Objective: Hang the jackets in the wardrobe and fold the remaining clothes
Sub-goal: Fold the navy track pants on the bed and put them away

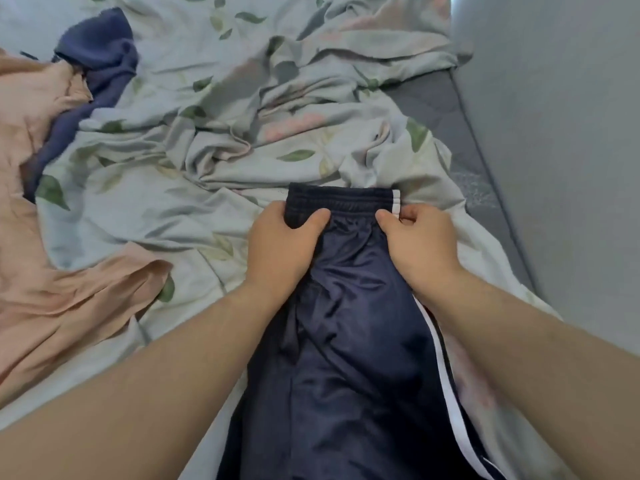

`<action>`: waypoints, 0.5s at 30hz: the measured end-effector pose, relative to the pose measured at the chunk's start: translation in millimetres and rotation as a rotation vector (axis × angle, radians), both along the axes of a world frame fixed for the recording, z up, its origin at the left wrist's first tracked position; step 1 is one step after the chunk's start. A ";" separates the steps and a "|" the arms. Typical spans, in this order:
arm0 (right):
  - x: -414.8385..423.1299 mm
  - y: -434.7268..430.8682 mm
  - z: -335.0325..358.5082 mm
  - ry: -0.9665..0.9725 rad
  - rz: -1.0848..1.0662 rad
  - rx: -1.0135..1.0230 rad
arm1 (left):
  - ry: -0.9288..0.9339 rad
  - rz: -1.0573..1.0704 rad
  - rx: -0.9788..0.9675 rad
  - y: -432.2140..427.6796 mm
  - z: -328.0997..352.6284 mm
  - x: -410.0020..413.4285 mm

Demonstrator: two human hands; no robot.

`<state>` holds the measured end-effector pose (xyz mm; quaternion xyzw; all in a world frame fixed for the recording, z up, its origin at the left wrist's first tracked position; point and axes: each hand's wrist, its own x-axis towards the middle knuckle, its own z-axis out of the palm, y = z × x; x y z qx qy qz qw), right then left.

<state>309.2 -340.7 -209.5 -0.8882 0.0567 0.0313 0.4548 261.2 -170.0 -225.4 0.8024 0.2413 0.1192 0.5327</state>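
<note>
Track pants [346,341] on bedsheet [207,161] at right, two garments [52,237] crumpled at left

A bedroom in a home. Shown by a bed [460,109] with grey mattress edge against a plain wall [554,98], a rumpled leaf-print sheet [214,140] spread over it, and loose clothes lying about: navy track pants [346,341], a peach garment [41,278], a blue top [100,53].

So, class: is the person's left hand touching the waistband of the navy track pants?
Touching. The head view shows the left hand gripping the waistband of the navy track pants, thumb on top.
</note>
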 end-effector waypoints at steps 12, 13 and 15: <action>109.1 35.9 -28.0 -0.082 0.028 -0.181 | 0.044 0.027 0.261 36.8 -18.5 111.5; 114.0 36.4 -27.5 -0.057 0.010 -0.172 | 0.056 0.030 0.257 37.9 -17.8 114.0; 125.8 37.2 -23.9 0.003 -0.005 -0.146 | 0.080 0.033 0.230 41.8 -15.5 122.5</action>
